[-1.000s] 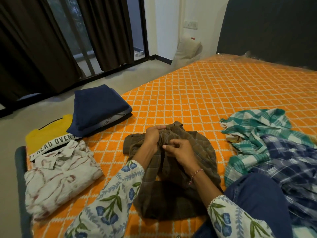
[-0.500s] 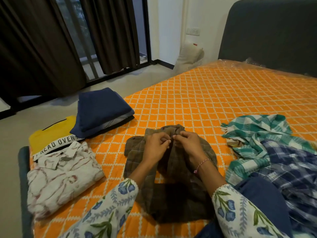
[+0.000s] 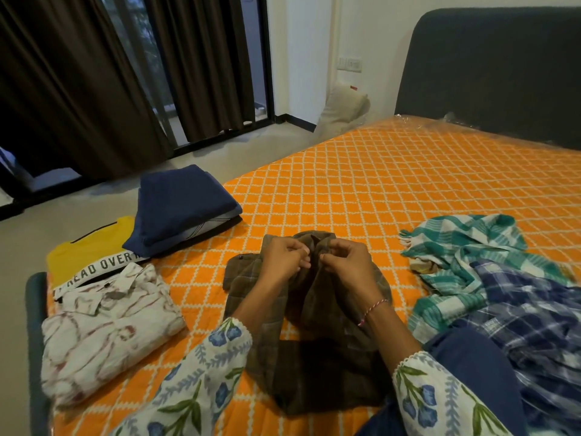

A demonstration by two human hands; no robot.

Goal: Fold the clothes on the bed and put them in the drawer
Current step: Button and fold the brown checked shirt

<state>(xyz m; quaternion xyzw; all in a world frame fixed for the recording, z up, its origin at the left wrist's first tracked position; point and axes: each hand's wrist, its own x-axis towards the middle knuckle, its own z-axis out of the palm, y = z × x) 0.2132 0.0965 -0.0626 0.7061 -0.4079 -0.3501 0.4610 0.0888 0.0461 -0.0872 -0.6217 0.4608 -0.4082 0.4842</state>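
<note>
hands (image 3: 284,259) still pinching brown shirt (image 3: 314,357), unmoved

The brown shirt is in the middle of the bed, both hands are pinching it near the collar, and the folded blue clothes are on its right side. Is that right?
Almost. The head view shows the folded blue clothes on the left of the brown shirt, not the right. The left hand and right hand do pinch it near the collar, mid-bed.

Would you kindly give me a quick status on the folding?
Left hand and right hand both pinching brown checked shirt near its collar. Shirt unfolded on bed. Nothing in the way.
</note>
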